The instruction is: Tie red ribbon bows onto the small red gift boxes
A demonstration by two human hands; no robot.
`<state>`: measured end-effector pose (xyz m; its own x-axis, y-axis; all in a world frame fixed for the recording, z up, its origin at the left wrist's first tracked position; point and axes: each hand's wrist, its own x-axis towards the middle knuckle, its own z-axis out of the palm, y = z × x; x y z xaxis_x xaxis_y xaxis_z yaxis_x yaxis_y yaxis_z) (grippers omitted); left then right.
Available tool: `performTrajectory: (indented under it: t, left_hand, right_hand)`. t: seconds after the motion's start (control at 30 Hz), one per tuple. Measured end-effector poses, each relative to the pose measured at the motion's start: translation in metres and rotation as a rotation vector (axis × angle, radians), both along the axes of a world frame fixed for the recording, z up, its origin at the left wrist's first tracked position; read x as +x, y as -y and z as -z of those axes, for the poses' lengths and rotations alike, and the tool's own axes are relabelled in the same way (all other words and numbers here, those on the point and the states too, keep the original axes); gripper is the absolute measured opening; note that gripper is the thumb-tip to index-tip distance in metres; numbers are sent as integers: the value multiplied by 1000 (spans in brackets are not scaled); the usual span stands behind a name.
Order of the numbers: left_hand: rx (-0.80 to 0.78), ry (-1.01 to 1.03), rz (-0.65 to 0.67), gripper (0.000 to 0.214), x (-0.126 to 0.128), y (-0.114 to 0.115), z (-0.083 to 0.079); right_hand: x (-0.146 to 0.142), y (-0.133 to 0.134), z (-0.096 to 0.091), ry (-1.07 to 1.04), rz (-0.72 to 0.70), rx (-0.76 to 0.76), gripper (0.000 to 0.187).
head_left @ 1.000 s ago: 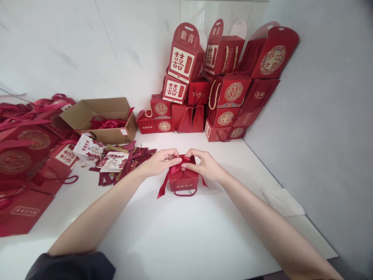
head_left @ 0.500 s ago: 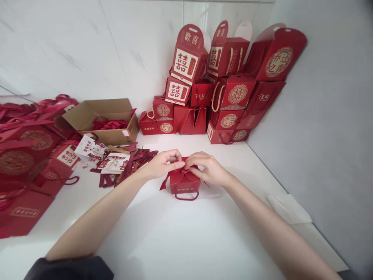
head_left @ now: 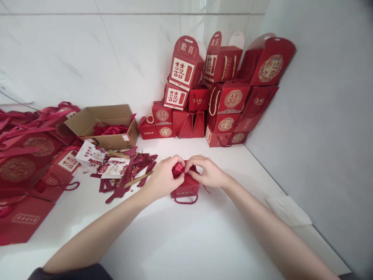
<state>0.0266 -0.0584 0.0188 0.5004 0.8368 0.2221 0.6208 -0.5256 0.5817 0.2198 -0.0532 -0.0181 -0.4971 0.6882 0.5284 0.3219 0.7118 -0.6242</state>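
Observation:
A small red gift box point(head_left: 186, 190) with a dark red cord handle point(head_left: 186, 201) stands on the white table in front of me. On its top is a red ribbon point(head_left: 178, 168), gathered between my two hands. My left hand point(head_left: 168, 175) pinches the ribbon from the left, its fingers curled round a loop. From the right, my right hand point(head_left: 206, 171) pinches the ribbon close to the left fingertips. A ribbon tail point(head_left: 206, 189) hangs past the box's right side. My hands hide much of the box top and the middle of the ribbon.
Stacked red gift boxes point(head_left: 233, 101) stand at the back right by the grey wall. An open cardboard box point(head_left: 113, 144) holds red ribbon. Before it lie dark red strips point(head_left: 125, 182) and printed cards point(head_left: 115, 168). More ribboned boxes point(head_left: 26, 210) crowd the left.
My left hand has turned and curled round a ribbon loop, covering the box's left side. My right hand still pinches at the middle. The view has tilted slightly upward.

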Motion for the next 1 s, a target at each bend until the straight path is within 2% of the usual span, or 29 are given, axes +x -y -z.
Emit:
performTrajectory:
  t: [0.1, 0.27, 0.47, 0.67, 0.8, 1.0]
  left_hand:
    - [95, -13, -28, 14, 6, 4, 4]
    - [132, -2, -74, 11, 7, -2, 12]
    - [172, 42, 25, 15, 0, -2, 9]
    - [177, 44, 76, 15, -4, -1, 10]
    - [198, 25, 115, 13, -5, -2, 10]
    - [186, 37, 172, 14, -9, -4, 9]
  right_hand:
    - [3, 1, -1, -13, -28, -43, 22]
    - [4, 4, -5, -48, -30, -145, 12]
    - [-2, -3, 2, -97, 103, -197, 12]
    - [-4, -8, 8, -271, -169, -590, 16]
    - [-3, -7, 6, -370, -121, -766, 24]
    - [6, -6, -4, -348, -40, -685, 21]
